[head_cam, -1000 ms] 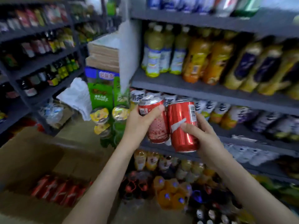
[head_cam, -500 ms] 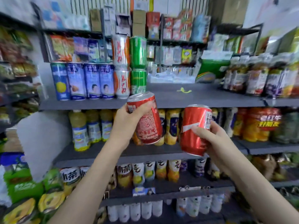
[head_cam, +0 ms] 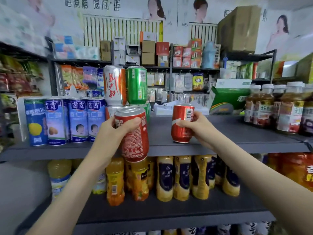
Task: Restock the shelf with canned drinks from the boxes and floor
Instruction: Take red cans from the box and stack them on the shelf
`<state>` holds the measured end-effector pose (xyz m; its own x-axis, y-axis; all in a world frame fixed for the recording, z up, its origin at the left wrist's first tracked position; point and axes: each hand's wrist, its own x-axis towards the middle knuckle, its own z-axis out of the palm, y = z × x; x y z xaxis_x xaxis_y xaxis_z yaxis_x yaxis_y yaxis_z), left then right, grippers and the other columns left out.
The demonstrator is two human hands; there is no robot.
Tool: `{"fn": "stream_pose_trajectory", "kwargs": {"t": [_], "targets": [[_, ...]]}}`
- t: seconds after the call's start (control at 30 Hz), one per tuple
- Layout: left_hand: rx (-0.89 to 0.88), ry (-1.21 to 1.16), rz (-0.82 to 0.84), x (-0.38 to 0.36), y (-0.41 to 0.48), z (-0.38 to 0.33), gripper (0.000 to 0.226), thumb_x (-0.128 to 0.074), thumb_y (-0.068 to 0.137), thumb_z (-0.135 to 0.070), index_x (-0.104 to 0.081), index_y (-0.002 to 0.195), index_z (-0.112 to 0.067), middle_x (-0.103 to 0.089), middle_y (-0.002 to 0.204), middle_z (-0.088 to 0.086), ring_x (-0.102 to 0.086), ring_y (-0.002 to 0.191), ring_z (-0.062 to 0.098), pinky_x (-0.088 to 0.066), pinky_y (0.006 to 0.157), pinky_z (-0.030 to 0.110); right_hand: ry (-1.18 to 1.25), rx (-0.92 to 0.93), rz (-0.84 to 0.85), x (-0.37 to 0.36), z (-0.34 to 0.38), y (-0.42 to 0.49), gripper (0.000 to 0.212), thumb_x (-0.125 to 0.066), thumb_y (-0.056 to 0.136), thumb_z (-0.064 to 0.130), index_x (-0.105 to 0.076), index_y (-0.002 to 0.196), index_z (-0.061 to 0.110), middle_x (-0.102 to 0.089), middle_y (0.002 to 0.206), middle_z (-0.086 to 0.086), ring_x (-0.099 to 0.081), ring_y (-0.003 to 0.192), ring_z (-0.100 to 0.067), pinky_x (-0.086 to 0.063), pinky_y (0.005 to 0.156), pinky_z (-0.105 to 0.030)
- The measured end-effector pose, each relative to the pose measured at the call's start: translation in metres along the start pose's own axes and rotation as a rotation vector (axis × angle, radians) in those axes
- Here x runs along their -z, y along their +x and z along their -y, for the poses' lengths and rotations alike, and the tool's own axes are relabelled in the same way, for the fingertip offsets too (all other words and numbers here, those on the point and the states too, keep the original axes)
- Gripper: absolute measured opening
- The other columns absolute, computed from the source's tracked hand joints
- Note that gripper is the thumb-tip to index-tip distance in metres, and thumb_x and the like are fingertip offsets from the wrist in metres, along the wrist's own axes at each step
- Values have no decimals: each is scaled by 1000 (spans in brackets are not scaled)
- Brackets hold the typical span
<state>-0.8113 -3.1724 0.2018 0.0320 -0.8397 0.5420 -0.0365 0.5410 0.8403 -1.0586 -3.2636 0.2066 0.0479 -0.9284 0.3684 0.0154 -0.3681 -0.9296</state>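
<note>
My left hand (head_cam: 116, 131) grips a red can (head_cam: 135, 143) by its upper part, held in front of the top shelf's front edge and tilted slightly. My right hand (head_cam: 198, 128) grips a second red can (head_cam: 182, 123) that stands upright on the grey top shelf (head_cam: 237, 136), near its front. Just left of it, stacked two high, stand orange-and-silver cans (head_cam: 115, 84) and green cans (head_cam: 136, 84).
Blue-and-white tall cans (head_cam: 67, 121) fill the shelf's left end. Brown juice bottles (head_cam: 277, 107) and a green carton (head_cam: 228, 100) occupy the right end. Yellow and orange bottles (head_cam: 169, 178) line the shelf below. Bare shelf surface lies between the red can and the bottles.
Both hands rose to the top shelf. My right hand brought its red can down onto the shelf surface. My left hand's can moved closer to the shelf's front edge.
</note>
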Motion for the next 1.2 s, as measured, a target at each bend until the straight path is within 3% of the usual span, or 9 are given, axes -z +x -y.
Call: {"fn": "stream_pose_trajectory", "kwargs": {"t": [0.23, 0.4, 0.53, 0.67, 0.8, 0.93, 1.07, 1.13, 1.2], "targets": [[-6, -14, -50, -3, 13, -9, 74, -77, 33, -64, -65, 94, -24, -75, 85, -5, -71, 77, 11, -50, 71, 32, -80, -145, 239, -13, -15, 79, 61, -74, 76, 4, -43, 126, 21, -59, 121, -8, -55, 114, -31, -40, 99, -58], [-8, 58, -75, -4, 22, -15, 61, -66, 48, -59, -65, 96, -20, -75, 87, -3, -71, 81, 13, -51, 74, 30, -142, -184, 265, -31, -21, 124, 53, -65, 80, -9, -46, 124, 12, -59, 111, -9, -55, 103, -27, -41, 91, -49], [-14, 95, -87, -2, 22, -16, 56, -65, 49, -56, -66, 91, -19, -75, 83, -4, -71, 76, 10, -52, 61, 16, -165, -180, 221, -38, -32, 149, 52, -69, 76, -9, -47, 122, 2, -59, 110, -12, -55, 97, -24, -40, 84, -43], [-26, 97, -101, 3, 17, -17, 51, -68, 49, -53, -66, 88, -20, -74, 81, -5, -70, 73, 8, -51, 58, 15, -295, -125, 186, -29, -77, 215, 81, -90, 50, 22, -50, 120, 7, -63, 113, -14, -60, 106, -32, -47, 91, -46], [-24, 147, -73, 1, 13, -20, 54, -71, 53, -52, -66, 95, -20, -75, 86, -5, -71, 80, 9, -50, 67, 20, -399, -126, 52, -42, -53, 175, 67, -79, 74, 12, -43, 129, -3, -56, 122, -14, -53, 118, -31, -43, 99, -43], [-27, 189, -6, -11, 12, -20, 61, -71, 48, -57, -65, 100, -26, -74, 93, -7, -70, 86, 9, -53, 71, 22, -555, 53, -150, -37, -11, 132, 67, -72, 82, 19, -35, 133, -2, -48, 128, -17, -49, 118, -30, -42, 82, -35], [-39, 205, -7, -40, 15, -17, 43, -74, 56, -53, -66, 92, -31, -73, 89, -14, -69, 81, 3, -52, 68, 18, -198, 180, 328, -19, 33, 47, 39, -67, 84, 14, -53, 120, 9, -61, 109, -12, -60, 107, -25, -51, 91, -36], [-51, 205, -23, -56, 17, -13, 46, -75, 54, -57, -66, 92, -32, -74, 89, -12, -69, 82, 4, -54, 73, 24, -130, 152, 632, -7, 43, 3, 47, -63, 79, 13, -53, 125, 10, -63, 119, -11, -61, 110, -22, -50, 96, -36], [-57, 205, -27, -73, 19, -11, 43, -78, 59, -57, -66, 92, -32, -73, 90, -10, -69, 83, 6, -55, 77, 29, -132, 100, 722, 2, 44, -28, 64, -68, 74, 16, -45, 134, 18, -60, 128, -4, -58, 117, -18, -48, 98, -37]]}}
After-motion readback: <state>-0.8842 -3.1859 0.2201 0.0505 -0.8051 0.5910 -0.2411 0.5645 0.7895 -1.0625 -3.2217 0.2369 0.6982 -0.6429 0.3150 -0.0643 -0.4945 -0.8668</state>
